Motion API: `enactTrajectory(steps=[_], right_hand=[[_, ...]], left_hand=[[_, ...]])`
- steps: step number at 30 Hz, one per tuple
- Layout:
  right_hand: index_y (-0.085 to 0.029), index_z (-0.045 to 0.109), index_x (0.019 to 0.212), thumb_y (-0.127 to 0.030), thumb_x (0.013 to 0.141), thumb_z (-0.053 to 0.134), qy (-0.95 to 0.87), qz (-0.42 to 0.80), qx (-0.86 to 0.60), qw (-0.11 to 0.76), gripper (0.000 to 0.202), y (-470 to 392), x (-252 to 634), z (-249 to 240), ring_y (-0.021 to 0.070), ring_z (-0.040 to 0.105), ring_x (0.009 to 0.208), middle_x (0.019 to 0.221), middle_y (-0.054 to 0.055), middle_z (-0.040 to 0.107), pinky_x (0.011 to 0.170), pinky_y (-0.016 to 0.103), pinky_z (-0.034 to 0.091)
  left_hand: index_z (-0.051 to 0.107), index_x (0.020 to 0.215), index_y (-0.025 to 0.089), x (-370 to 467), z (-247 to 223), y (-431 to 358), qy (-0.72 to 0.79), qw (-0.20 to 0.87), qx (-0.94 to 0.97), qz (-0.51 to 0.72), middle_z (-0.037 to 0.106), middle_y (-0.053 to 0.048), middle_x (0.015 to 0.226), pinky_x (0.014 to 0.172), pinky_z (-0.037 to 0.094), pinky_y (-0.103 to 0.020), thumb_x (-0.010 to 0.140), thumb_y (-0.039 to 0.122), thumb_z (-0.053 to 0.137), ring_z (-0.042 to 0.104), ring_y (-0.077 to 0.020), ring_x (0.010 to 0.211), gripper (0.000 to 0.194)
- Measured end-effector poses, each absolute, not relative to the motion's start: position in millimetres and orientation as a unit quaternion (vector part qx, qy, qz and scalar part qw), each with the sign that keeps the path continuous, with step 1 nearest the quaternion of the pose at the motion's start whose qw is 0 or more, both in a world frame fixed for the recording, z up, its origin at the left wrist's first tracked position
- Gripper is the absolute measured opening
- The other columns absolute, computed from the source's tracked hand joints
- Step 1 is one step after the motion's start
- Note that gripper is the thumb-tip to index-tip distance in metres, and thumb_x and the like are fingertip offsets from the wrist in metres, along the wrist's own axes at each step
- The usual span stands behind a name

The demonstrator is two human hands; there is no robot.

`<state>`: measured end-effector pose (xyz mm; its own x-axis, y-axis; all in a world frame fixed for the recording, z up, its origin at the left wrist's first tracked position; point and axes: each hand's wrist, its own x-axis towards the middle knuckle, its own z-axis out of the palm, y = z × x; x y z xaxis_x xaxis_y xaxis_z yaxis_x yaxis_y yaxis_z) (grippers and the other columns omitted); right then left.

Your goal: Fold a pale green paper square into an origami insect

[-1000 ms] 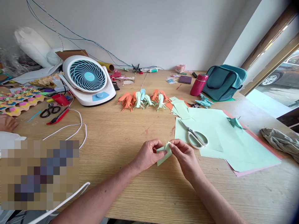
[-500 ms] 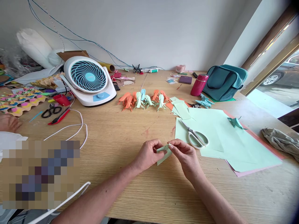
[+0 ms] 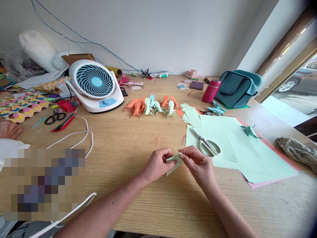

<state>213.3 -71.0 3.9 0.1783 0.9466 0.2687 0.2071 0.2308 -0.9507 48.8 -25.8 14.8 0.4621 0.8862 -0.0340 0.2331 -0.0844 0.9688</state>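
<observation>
A small piece of pale green folded paper (image 3: 171,169) is held up between my two hands, just over the table. My left hand (image 3: 158,165) is closed on its left side, with the thumb lying across the paper. At the upper right corner, my right hand (image 3: 196,163) pinches the paper between thumb and fingertips. White-handled scissors (image 3: 209,147) lie right beyond my right hand, on large pale green sheets (image 3: 260,165). Past my hands stands a row of folded paper figures in orange, pale green and blue (image 3: 147,106).
A white fan (image 3: 95,82) stands at the back left, near black scissors (image 3: 54,117) and a red cutter (image 3: 63,124). Another person's hand (image 3: 10,130) rests at the left edge. Small green paper pieces (image 3: 192,116), a pink bottle (image 3: 211,91) and a teal bag (image 3: 239,89) are at right.
My right hand has shifted very slightly at the paper's corner, its fingers a little higher. My left hand keeps its hold. The view has moved a touch.
</observation>
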Motion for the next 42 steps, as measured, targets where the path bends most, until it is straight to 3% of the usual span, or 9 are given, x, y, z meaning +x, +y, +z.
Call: enactTrajectory(steps=[8,18,33,42], right_hand=[[-0.029,0.076,0.100,-0.034,0.085,0.071,-0.558,0.329,-0.529,0.548,0.016,-72.5,215.4,3.0,0.0171,0.056,0.077,0.087,0.002,0.066,0.074,0.033,0.047],[-0.025,0.071,0.090,-0.034,0.085,0.070,-0.566,0.354,-0.521,0.532,0.010,-71.9,218.0,5.9,0.0176,0.055,0.075,0.081,0.002,0.063,0.072,0.032,0.046],[-0.024,0.069,0.082,-0.028,0.089,0.065,-0.650,0.289,-0.532,0.458,0.009,-73.6,226.2,24.9,0.0184,0.060,0.075,0.082,0.003,0.065,0.072,0.033,0.048],[-0.025,0.072,0.081,-0.035,0.089,0.065,-0.655,0.295,-0.545,0.431,0.014,-74.2,232.5,31.5,0.0201,0.060,0.073,0.079,0.004,0.066,0.069,0.034,0.050]], left_hand=[[0.044,0.062,0.018,49.6,16.6,-25.7,0.424,0.531,0.669,0.302,0.040,0.006,0.059,0.048,0.027,-0.019,0.073,0.038,0.069,0.036,-0.0067,0.053,0.034],[0.044,0.061,0.017,49.9,16.9,-26.5,0.425,0.523,0.675,0.301,0.042,0.006,0.059,0.047,0.028,-0.019,0.072,0.039,0.071,0.035,-0.0067,0.054,0.036],[0.046,0.061,0.017,50.0,18.1,-28.2,0.431,0.512,0.684,0.290,0.044,0.006,0.060,0.052,0.031,-0.020,0.070,0.032,0.068,0.038,-0.0076,0.056,0.028],[0.046,0.062,0.017,50.3,16.2,-30.3,0.428,0.490,0.701,0.292,0.045,0.006,0.061,0.050,0.031,-0.019,0.073,0.031,0.066,0.039,-0.0072,0.055,0.026]])
